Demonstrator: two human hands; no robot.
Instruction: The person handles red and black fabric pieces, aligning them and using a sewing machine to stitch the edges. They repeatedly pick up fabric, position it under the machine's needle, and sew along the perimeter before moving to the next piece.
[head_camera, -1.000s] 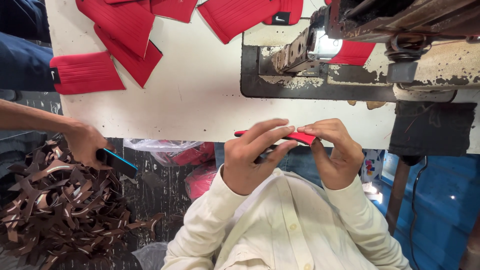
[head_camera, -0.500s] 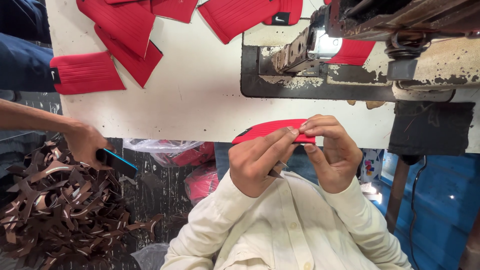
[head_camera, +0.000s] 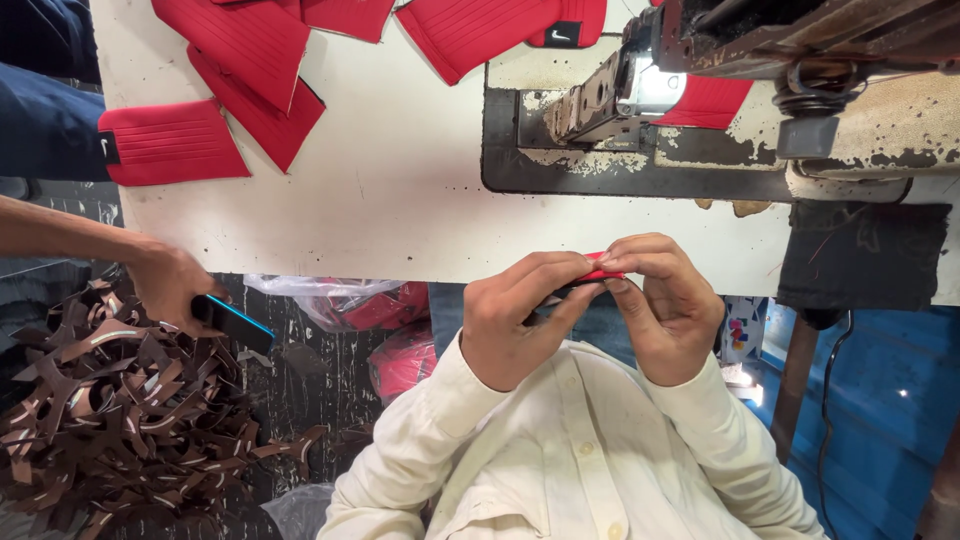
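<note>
Just below the near edge of the white surface (head_camera: 400, 220), the red folded piece (head_camera: 600, 272) lies crosswise, pinched between both grips: left hand (head_camera: 515, 325) and right hand (head_camera: 668, 305) clamp it (mostly hidden by fingers).

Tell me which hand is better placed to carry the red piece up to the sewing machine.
Right, probably. The right hand pinches the red piece at its exposed end and lies nearer the sewing machine, up and to the right; the left hand holds it from farther left.
</note>
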